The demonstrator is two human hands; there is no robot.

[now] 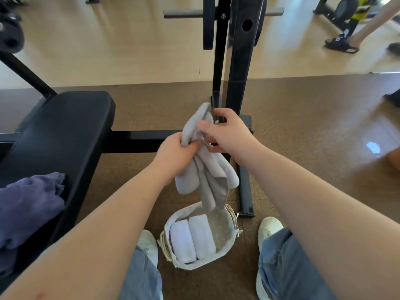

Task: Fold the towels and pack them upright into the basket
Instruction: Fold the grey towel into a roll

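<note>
Both hands hold a grey towel (207, 176) in the air just above the basket (165, 247). The left hand (175, 152) has its fingers curled tight round the bunched middle, and the right hand (229, 135) pinches a fold nearer the top, its other fingers loosely spread.

Well left of the basket, a crumpled purple cloth (28, 204) lies on a black padded surface (65, 131). White shoes (149, 243) stand on either side of the basket on the brown floor. Beyond the basket rises a black metal rack (238, 61), its base bar running just right of the basket. Far to the right, another person's sandalled foot (342, 43) shows, blurred.

The grey towel is unfolded and rumpled, hanging lengthwise; one end pokes up past the hands and the loose ends dangle over the basket's far rim. Two white towels (183, 241) stand folded side by side in the basket's left half.
</note>
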